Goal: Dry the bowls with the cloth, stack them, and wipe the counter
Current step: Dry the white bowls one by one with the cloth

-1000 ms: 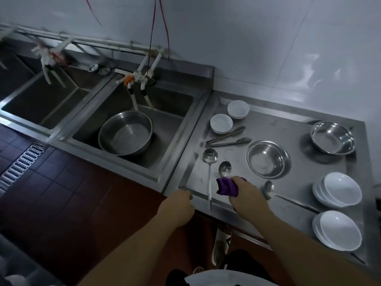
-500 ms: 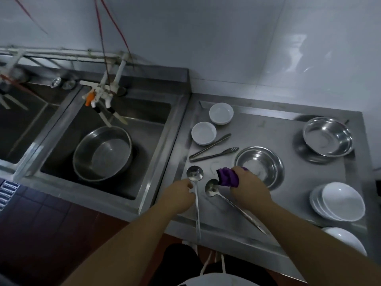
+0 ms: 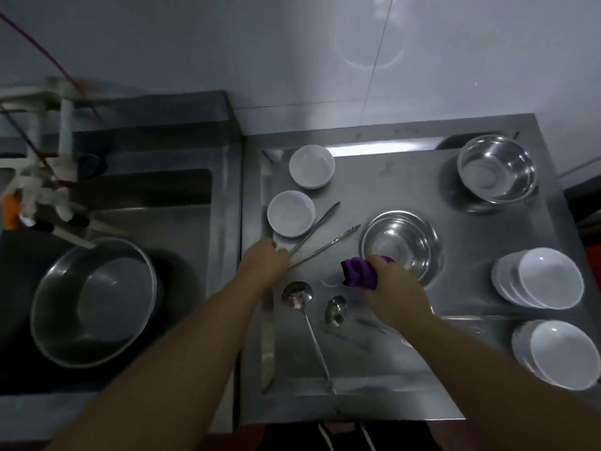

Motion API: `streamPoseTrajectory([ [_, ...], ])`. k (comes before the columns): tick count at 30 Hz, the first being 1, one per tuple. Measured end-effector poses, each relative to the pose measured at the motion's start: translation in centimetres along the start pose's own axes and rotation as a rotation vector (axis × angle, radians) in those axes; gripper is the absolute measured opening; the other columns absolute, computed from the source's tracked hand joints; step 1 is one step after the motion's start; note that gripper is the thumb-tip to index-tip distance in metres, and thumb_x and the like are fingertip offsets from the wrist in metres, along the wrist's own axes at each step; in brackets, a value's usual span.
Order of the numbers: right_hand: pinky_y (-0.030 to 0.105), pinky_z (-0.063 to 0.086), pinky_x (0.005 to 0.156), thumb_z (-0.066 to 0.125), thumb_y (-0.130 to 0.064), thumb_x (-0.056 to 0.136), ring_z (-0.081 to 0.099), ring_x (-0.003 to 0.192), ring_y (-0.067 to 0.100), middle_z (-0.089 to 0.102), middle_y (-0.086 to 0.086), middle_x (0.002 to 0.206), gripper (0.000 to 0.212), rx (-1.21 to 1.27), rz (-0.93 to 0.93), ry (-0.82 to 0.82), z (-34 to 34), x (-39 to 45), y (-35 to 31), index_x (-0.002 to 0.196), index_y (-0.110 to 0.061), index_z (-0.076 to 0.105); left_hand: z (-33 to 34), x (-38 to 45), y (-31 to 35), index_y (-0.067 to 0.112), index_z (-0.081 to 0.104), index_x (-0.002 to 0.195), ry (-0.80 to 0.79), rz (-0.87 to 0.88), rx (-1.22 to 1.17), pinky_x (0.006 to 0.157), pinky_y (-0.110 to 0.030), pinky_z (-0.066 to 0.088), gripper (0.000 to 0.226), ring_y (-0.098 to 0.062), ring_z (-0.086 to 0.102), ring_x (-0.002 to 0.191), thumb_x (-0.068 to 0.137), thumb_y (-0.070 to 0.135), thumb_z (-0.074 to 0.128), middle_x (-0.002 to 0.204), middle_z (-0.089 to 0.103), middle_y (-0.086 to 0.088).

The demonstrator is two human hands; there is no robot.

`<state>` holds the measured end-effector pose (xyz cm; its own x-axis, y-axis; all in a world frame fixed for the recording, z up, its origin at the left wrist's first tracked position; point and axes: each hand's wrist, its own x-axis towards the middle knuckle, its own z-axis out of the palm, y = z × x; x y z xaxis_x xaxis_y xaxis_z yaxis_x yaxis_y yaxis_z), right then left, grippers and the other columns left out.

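Right hand (image 3: 395,289): fingers curled round a bunched purple cloth (image 3: 359,274), held just at the near rim of the middle steel bowl (image 3: 398,245).
Left hand (image 3: 265,263): fingers curled at the near ends of the tongs (image 3: 320,237); whether it grips them cannot be told.
Steel bowls on counter (image 3: 406,369): two; the second (image 3: 497,169) stands at the far right corner.
Small white bowls: two, single, far left (image 3: 311,166) and just nearer (image 3: 290,213).
White bowl stacks: two, right edge (image 3: 540,278) and near right (image 3: 559,353); count per stack unclear.
Ladles: two, near edge (image 3: 297,296) and (image 3: 335,310).
Sink (image 3: 182,203): one large steel basin (image 3: 94,301) inside.
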<state>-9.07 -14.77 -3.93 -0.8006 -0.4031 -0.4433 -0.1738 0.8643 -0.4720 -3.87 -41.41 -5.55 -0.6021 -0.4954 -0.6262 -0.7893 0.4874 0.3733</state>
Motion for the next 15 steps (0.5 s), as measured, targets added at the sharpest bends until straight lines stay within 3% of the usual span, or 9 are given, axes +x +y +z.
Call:
streamPoseTrajectory([
  [5,0.041,0.057,0.064,0.063,-0.012,0.087,0.062,0.069,0.018,0.062,-0.004,0.080,0.021,0.000,0.118,-0.007,1.4,0.8,0.1,0.100,-0.028,0.058,0.1,6.3,0.7,0.001,0.065,0.127,0.075,-0.102,-0.109,0.080,-0.035,0.051,0.046,-0.039,0.067,0.110,0.101,0.038,0.056,0.126,0.070,-0.021],
  [12,0.034,0.049,0.056,0.064,-0.014,0.087,0.060,0.063,0.015,0.062,-0.006,0.074,0.019,0.036,0.216,0.044,2.7,0.3,1.4,0.097,-0.028,0.057,1.3,9.6,1.1,-0.003,0.066,0.126,0.091,-0.228,-0.266,0.071,-0.032,0.046,0.043,-0.036,0.067,0.096,0.095,0.027,0.064,0.121,0.072,-0.021],
  [15,0.032,0.043,0.054,0.066,-0.018,0.086,0.059,0.063,0.014,0.061,-0.008,0.073,0.019,0.044,0.239,0.058,2.9,-0.2,1.6,0.098,-0.029,0.056,1.2,9.7,0.7,-0.004,0.069,0.118,0.062,-0.274,-0.385,0.075,-0.036,0.059,0.041,-0.032,0.071,0.091,0.087,0.021,0.067,0.111,0.076,-0.018],
])
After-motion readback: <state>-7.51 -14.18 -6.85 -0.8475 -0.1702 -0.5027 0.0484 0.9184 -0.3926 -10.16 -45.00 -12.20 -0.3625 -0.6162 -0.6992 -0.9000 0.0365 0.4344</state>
